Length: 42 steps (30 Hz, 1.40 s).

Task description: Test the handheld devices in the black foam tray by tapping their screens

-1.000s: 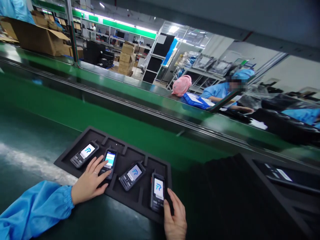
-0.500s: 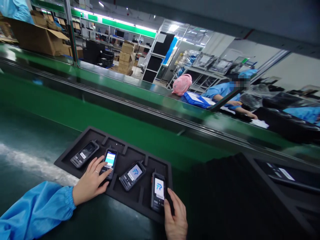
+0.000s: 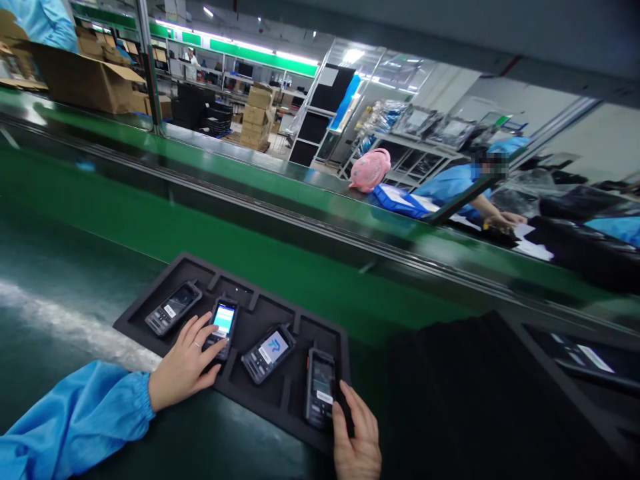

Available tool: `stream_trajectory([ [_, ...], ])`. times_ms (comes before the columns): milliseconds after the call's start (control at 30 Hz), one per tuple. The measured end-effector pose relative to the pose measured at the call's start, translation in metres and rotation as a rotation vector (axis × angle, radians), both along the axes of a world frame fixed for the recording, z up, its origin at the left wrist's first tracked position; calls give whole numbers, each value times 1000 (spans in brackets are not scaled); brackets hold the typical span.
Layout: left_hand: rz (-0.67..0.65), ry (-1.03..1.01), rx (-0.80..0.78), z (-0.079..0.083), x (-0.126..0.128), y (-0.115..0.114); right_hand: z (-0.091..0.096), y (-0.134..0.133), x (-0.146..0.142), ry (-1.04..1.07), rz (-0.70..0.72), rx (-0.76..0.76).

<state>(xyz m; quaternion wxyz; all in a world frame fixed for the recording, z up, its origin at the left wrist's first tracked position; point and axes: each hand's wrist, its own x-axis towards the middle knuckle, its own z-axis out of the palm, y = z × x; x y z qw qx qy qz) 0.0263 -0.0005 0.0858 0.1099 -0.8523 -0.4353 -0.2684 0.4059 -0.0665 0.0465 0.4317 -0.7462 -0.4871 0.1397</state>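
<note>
A black foam tray [image 3: 150,303] lies on the dark green belt and holds several black handsets in slots. My left hand [image 3: 186,365], in a blue sleeve, rests with fingers spread over the second handset [image 3: 222,322], whose screen is lit. My right hand [image 3: 356,438] has its fingers on the lower edge of the rightmost handset [image 3: 321,387], whose screen is dark. The leftmost handset [image 3: 173,307] is dark too. The third handset [image 3: 268,352] shows a blue logo.
A second black tray [image 3: 565,373] sits to the right. A raised green conveyor rail [image 3: 300,220] runs behind the trays. Beyond it a person in blue works at a bench, beside a pink cap [image 3: 370,170]. Cardboard boxes [image 3: 90,80] stand at the far left.
The leftmost handset's screen went dark, then the rightmost one's too. Both my hands stay on their handsets; the view shifted slightly.
</note>
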Motion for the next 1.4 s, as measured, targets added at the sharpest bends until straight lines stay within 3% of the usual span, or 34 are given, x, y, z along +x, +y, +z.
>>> stream_trajectory([
  [333,-15,-37,12,0,0,2,-2,-1,1,-4,5,5],
  [500,55,-112,-88,-4,1,27,-2,-1,2,-23,11,17],
  [700,71,-45,-91,-9,1,54,-5,0,4,-45,11,29],
  [1100,57,-64,-72,-11,1,48,-4,-1,2,-37,20,14],
  [1400,30,-68,56,6,1,43,-5,-3,3,-48,31,23],
])
